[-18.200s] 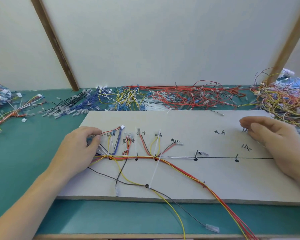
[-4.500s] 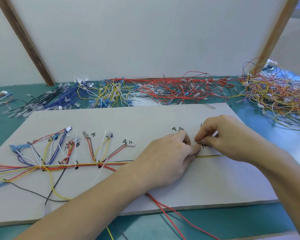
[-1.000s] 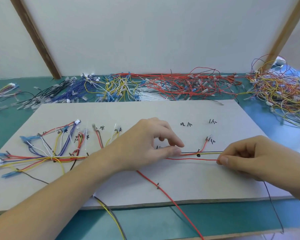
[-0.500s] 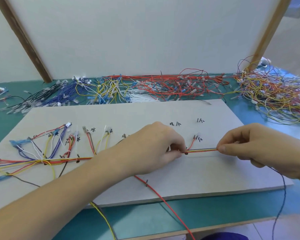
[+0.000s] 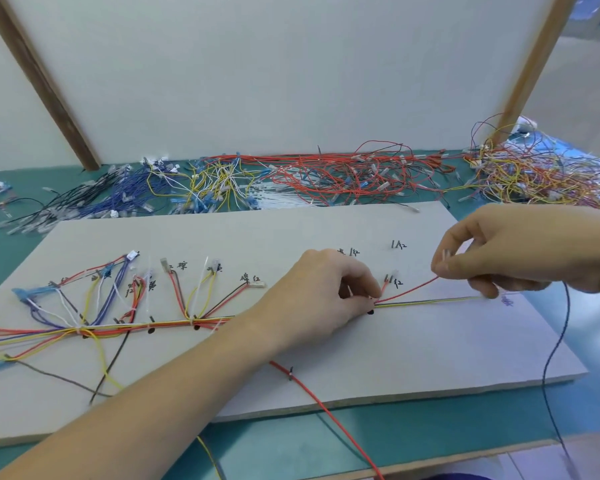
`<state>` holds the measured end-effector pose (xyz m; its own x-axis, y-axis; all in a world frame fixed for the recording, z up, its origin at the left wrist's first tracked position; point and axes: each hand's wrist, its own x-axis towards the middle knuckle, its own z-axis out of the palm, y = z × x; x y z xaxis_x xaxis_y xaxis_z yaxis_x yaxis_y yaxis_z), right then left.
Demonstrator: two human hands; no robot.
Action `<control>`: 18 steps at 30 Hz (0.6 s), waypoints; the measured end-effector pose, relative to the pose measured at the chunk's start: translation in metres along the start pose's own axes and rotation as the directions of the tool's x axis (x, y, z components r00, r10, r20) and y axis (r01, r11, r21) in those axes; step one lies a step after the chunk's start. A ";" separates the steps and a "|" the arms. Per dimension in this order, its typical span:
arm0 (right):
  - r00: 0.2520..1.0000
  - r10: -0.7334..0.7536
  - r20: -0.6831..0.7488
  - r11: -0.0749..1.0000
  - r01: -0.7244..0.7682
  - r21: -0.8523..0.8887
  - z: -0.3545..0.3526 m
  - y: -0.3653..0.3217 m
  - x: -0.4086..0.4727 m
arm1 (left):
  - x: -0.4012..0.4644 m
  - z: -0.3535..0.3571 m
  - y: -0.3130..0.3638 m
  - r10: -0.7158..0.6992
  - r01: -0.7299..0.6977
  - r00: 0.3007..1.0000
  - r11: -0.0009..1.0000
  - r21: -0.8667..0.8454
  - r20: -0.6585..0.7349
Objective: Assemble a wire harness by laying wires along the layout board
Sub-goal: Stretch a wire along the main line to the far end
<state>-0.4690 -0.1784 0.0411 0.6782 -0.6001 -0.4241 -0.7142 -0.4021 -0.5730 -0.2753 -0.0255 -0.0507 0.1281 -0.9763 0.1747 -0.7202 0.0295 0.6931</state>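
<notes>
Branching a red wire off the trunk at the right-hand end of the layout board [image 5: 291, 233].

We see the left hand [image 5: 326, 299] pinching the wire bundle [image 5: 426, 301] down onto the board at a black dot, while the right hand [image 5: 520, 251] pinches the terminal end of a red wire [image 5: 409, 291]. Half a second ago both hands held this bundle taut as one strand; now the red wire has been lifted up and away from the yellow and dark wires, which lie flat along the drawn line. We judge that it is being routed to a labelled branch mark nearby. The board lies on a green tabletop [image 5: 430, 424] before a white partition [image 5: 291, 81]; loose wire stock [image 5: 343, 174], sorted by colour, lies along the far edge.
</notes>
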 end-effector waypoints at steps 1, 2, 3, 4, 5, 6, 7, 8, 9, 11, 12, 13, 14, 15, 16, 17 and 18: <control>1.000 -0.013 0.023 0.999 0.011 0.051 -0.002 -0.004 0.002 | 0.000 0.000 0.001 -0.003 0.003 1.000 1.000 -0.011 0.009; 0.999 -0.025 0.025 0.993 0.022 0.116 -0.003 -0.008 0.007 | 0.000 0.001 0.001 0.002 -0.001 1.000 1.000 -0.012 0.012; 1.000 -0.029 0.004 0.983 0.028 0.184 -0.004 -0.011 0.013 | -0.001 0.001 0.002 0.010 -0.010 1.000 1.000 -0.006 0.009; 0.999 -0.020 -0.032 0.970 0.028 0.243 -0.003 -0.015 0.021 | -0.001 0.002 0.002 0.015 -0.015 1.000 1.000 0.000 -0.001; 0.998 0.001 -0.060 0.956 0.017 0.293 -0.001 -0.018 0.030 | -0.003 0.003 0.002 0.014 -0.014 1.000 1.000 -0.004 -0.011; 0.998 0.031 -0.063 0.939 -0.007 0.344 0.002 -0.022 0.038 | -0.004 0.004 0.001 0.011 -0.011 1.000 1.000 -0.017 -0.018; 0.997 0.065 -0.040 0.912 -0.043 0.407 0.005 -0.025 0.046 | -0.004 0.004 0.001 0.014 -0.015 1.000 1.000 -0.024 -0.018; 0.995 0.101 0.002 0.870 -0.090 0.484 0.007 -0.027 0.054 | -0.005 0.004 0.001 0.029 -0.029 1.000 0.999 -0.018 -0.012; 0.990 0.132 0.053 0.811 -0.138 0.568 0.010 -0.028 0.061 | -0.005 0.004 0.001 0.050 -0.050 0.999 0.999 0.000 -0.002; 0.978 0.151 0.143 0.678 -0.208 0.705 0.013 -0.028 0.072 | -0.005 0.004 0.001 0.085 -0.085 0.996 0.996 0.027 0.009; 0.973 0.145 0.177 0.618 -0.229 0.752 0.015 -0.028 0.076 | -0.005 0.004 0.002 0.093 -0.093 0.996 0.995 0.029 0.003; 0.970 0.130 0.206 0.561 -0.244 0.791 0.018 -0.027 0.079 | -0.006 0.004 0.001 0.100 -0.099 0.995 0.995 0.028 -0.007; 0.968 0.103 0.228 0.510 -0.248 0.824 0.021 -0.026 0.081 | -0.006 0.004 0.001 0.106 -0.106 0.994 0.994 0.027 -0.017; 0.968 0.065 0.241 0.474 -0.242 0.846 0.023 -0.024 0.083 | -0.007 0.004 0.001 0.112 -0.112 0.993 0.993 0.026 -0.024; 0.968 0.019 0.250 0.469 -0.229 0.853 0.025 -0.021 0.084 | -0.007 0.004 0.001 0.117 -0.116 0.993 0.993 0.025 -0.029; 0.966 -0.028 0.257 0.501 -0.209 0.840 0.027 -0.018 0.085 | -0.007 0.004 0.001 0.120 -0.119 0.992 0.993 0.025 -0.033; 0.963 -0.073 0.259 0.565 -0.174 0.806 0.028 -0.014 0.085 | -0.007 0.004 0.001 0.119 -0.118 0.992 0.993 0.026 -0.033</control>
<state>-0.3963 -0.2047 -0.0062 0.7501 -0.3699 -0.5482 -0.3817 0.4347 -0.8156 -0.2800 -0.0195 -0.0538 0.0639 -0.9581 0.2793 -0.7479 0.1393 0.6490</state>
